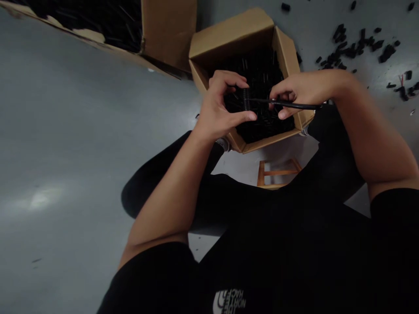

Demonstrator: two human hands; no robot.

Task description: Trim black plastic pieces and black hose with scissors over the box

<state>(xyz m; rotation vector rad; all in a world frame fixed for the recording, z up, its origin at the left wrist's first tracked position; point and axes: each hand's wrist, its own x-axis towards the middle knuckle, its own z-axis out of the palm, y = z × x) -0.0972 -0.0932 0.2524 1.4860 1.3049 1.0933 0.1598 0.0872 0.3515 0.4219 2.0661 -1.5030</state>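
Ribbed black sleeve (245,99) is pinched by left hand (221,104), and one black cable (288,104) is gripped by right hand (294,92). Both hands are half closed above one cardboard box (231,41).

The floor (81,144) is smooth and gray, with a soft white patch of light (42,198) on it. A small wooden stool (278,172) stands there too.
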